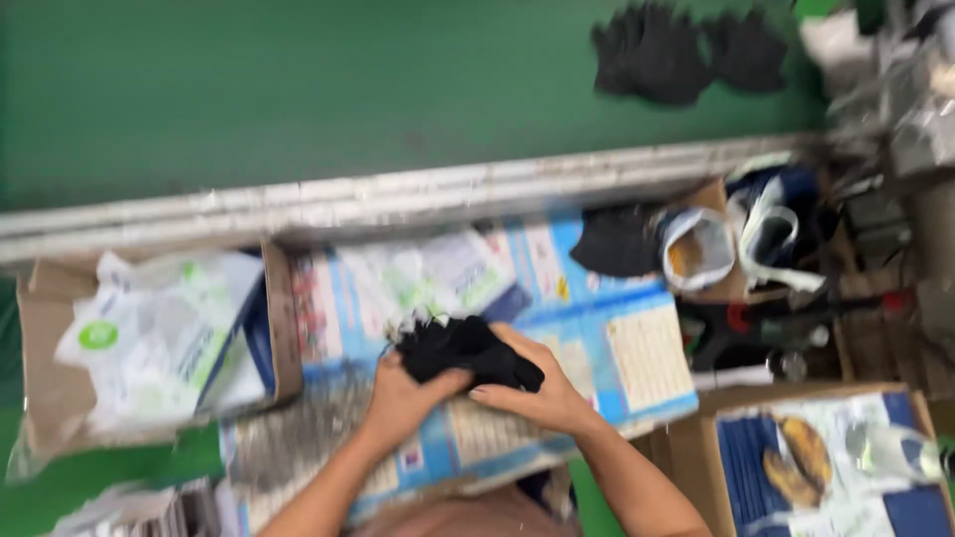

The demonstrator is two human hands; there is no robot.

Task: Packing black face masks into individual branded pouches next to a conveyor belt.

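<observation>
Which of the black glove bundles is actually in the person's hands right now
The black bundle at centre, gripped between left hand and right hand; the other dark gloves lie untouched on the green surface above.

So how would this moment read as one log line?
left hand: grips black fabric bundle | right hand: grips same bundle | under: blue printed cardboard sheet

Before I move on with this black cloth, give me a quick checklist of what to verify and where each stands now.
1. Left hand grips the black cloth: ok.
2. Right hand grips the cloth: ok.
3. Cloth bunched, not spread flat: not ok.
4. Printed sheet lies beneath the hands: ok.
5. Plastic bags in the cardboard box stand apart from the cloth: ok.
6. Whether it is one piece or several: cannot tell, the picture is blurred.
</observation>
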